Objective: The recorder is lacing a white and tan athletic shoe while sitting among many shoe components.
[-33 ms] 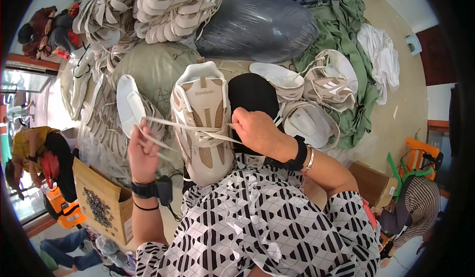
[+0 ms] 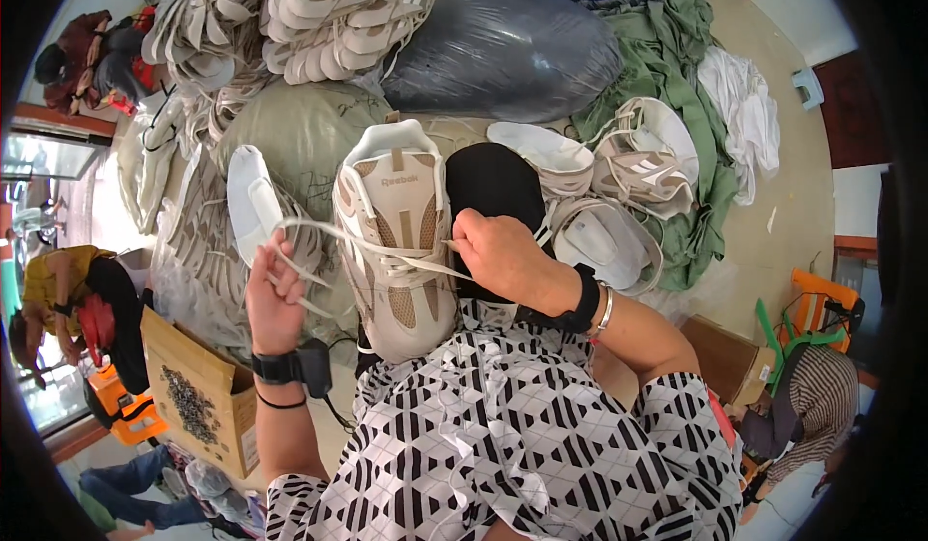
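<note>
Shoelace (image 2: 372, 248) pinched in right fingers (image 2: 468, 229); left fingers (image 2: 262, 266) curl beside it, their grip unclear.

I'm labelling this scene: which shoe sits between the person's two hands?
The beige shoe with its toe toward the patterned shirt, its lace reaching to the left hand. The other shoes lie farther out, left, right or beyond.

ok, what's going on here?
A person is handling the flat cream fabric lace of a beige-and-white mesh sneaker, its toe pointing toward them. The left hand holds a slack strand out to the left; the right hand pinches lace by the sneaker's right side. I can't tell whether it's knotted.
</note>
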Available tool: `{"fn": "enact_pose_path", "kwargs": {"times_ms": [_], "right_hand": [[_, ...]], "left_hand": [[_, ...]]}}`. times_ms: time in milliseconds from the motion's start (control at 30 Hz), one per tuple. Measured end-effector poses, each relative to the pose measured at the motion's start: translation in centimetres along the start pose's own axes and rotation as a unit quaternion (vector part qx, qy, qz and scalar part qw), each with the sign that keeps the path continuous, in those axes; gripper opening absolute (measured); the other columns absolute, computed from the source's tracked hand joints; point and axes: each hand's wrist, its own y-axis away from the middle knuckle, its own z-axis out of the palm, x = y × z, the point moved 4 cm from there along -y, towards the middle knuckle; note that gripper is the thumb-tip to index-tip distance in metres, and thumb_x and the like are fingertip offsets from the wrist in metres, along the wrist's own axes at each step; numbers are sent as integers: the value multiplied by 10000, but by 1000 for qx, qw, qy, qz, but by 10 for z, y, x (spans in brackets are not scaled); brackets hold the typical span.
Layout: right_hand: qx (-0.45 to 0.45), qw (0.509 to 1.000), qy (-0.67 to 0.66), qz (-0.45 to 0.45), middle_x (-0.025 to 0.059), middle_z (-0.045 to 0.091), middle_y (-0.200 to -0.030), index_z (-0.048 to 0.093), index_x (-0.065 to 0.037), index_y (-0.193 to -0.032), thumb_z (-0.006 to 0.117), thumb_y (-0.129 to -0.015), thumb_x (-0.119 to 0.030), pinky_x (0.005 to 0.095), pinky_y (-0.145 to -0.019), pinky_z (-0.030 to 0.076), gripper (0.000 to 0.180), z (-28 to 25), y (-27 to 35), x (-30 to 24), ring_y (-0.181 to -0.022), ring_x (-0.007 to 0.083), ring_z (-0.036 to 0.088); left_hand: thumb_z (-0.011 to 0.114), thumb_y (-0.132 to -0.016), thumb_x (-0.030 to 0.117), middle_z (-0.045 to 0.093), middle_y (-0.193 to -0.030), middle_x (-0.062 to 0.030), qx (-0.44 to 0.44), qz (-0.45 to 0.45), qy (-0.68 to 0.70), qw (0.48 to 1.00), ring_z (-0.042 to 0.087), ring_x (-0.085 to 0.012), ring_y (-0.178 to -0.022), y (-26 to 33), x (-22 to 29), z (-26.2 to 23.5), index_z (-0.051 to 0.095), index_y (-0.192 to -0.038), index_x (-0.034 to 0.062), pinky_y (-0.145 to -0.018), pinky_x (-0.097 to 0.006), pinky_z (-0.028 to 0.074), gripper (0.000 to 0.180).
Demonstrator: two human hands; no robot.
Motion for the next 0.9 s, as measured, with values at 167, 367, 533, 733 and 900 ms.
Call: {"fn": "enact_pose_path", "kwargs": {"times_ms": [167, 367, 533, 733, 900], "right_hand": [[-23, 999, -26, 28, 151, 597, -633, 518, -26, -830, 590, -861, -97, 413, -520, 465, 106, -3, -5, -6, -589, 348, 609], [15, 992, 95, -80, 121, 614, -695, 492, -32, -882, 605, -857, -95, 378, -486, 465, 131, 2, 1, -6, -575, 306, 624], [-14, 993, 102, -57, 76, 578, -685, 490, -67, -860, 623, -851, -111, 342, -482, 462, 140, 1, -6, -7, -587, 260, 615], [36, 964, 133, -226, 44, 518, -682, 518, -77, -865, 652, -819, -120, 309, -480, 459, 148, -4, 1, -14, -577, 220, 586], [27, 966, 126, -225, 40, 515, -729, 539, -78, -843, 656, -798, -96, 312, -480, 458, 126, -5, -9, -10, -588, 207, 576]], "left_hand": [[445, -1001, 308, 521, -773, 16, 190, 77, -161, 965, 303, -36, -517, -9, 9, -61, 571, -1173, 49, -440, -190, 259, 335], [478, -970, 175, 445, -676, 14, 3, 282, -498, 820, 407, -81, -583, 4, -10, 19, 551, -887, 56, -524, -255, 337, 162], [445, -981, 152, 499, -704, -54, -78, 367, -571, 730, 477, -186, -615, 23, -28, 81, 495, -924, 31, -602, -303, 411, 143], [458, -988, 203, 561, -763, -134, -106, 242, -627, 733, 540, -263, -655, 21, -43, 57, 479, -984, 10, -644, -353, 454, 194], [470, -987, 216, 555, -720, -80, -97, 322, -522, 784, 539, -172, -670, 23, -39, 73, 557, -808, 6, -636, -296, 438, 289]]}}
